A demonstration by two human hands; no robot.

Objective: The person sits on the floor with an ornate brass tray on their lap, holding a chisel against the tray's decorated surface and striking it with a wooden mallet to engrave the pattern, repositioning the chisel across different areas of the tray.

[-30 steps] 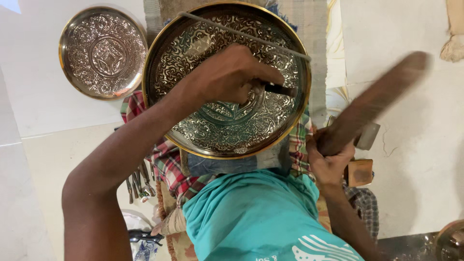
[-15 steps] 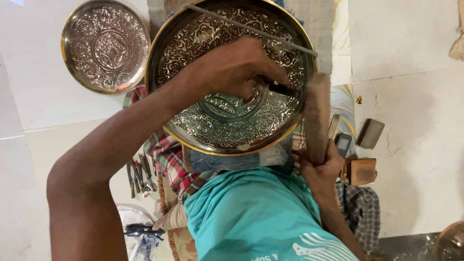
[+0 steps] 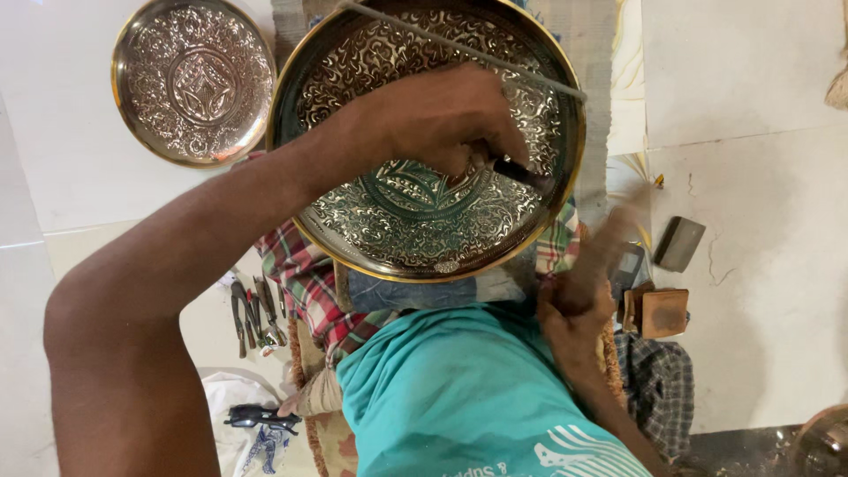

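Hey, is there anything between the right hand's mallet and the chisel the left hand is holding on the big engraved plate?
Nothing visible. The left hand holds the chisel on the large engraved plate. The right hand swings a blurred mallet just beside it, with open space between them.

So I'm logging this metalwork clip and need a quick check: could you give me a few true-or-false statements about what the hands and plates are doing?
1. The left hand holds a dark punch on the large plate. True.
2. The right hand rests flat on the floor. False: it is raised and motion-blurred beside the plate.
3. A smaller plate lies on the floor. True.
4. The pliers lie on the large plate. False: they lie on the floor.
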